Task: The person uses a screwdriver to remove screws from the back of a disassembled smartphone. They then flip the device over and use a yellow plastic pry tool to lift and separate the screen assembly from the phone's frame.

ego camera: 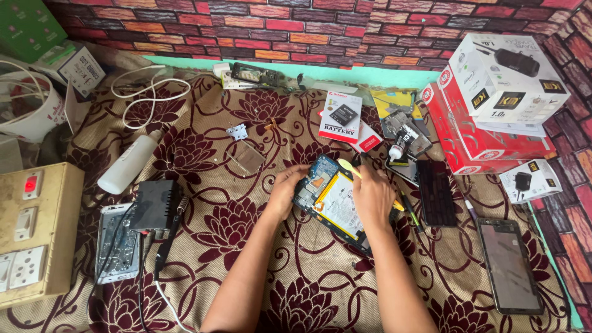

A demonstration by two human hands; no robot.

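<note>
Far-left edge: one beige switchboard [38, 231] with sockets, near side; a white tub [28, 108] and two small cartons [55, 46] lie beyond it.
Left of centre: one white squeeze bottle [131, 161] lies on its side; one coiled white cable [148, 92] sits farther off; one black soldering station [155, 205] rests partly over one silver phone frame [116, 243], its lead trailing toward the near edge.
Cloth: a patterned maroon-and-tan cover [296, 290] spreads under everything, probably to cushion parts and stop them sliding.
Left hand [283, 191]: fingers wrapped round the left edge of the opened phone [330, 200], apparently to steady it.
Opened phone: centre of the cloth, back cover off, white battery and blue board facing up, tilted diagonally between both hands.
Right hand [373, 196]: closed on one yellow pry tool [349, 168], whose tip points at the phone's far edge; the heel of the hand rests on the phone.
Centre far: one battery pack card [341, 117], red and white, lies flat.
Right: two dark phones, one [436, 192] just beside the right hand, one [509, 265] nearer; stacked red-and-white boxes [493, 105], at least three, sit far right.
</note>
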